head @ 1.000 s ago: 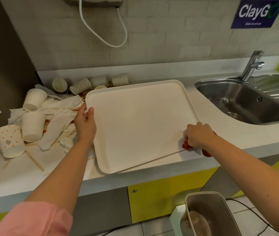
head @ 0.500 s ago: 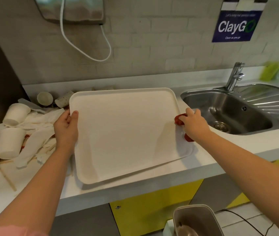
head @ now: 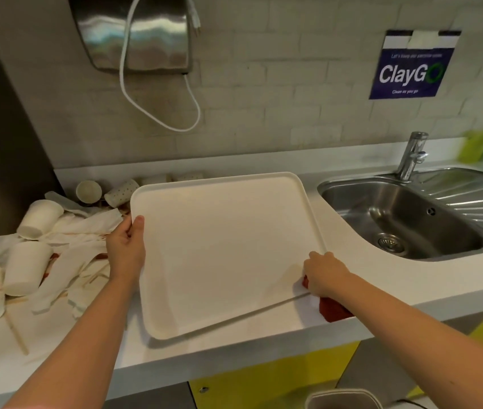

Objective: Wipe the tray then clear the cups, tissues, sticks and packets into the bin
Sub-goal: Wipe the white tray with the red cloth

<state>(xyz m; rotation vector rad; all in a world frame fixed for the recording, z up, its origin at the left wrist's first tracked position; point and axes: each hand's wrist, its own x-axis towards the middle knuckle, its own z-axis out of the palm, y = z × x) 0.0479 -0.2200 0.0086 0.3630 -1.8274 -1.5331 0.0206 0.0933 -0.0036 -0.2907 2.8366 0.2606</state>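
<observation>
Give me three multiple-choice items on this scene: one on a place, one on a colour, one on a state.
1. The sink lies on which side of the tray?
A. left
B. right
C. nearer the person

2. The cloth under the right hand is:
A. blue
B. green
C. red

3. The left hand:
A. grips the tray's left edge
B. lies flat on the counter
C. holds a cup

Answers:
1 B, the sink sits past the tray's right edge.
2 C, red fabric shows below the right hand.
3 A, the left hand's thumb lies over the tray's rim.
</observation>
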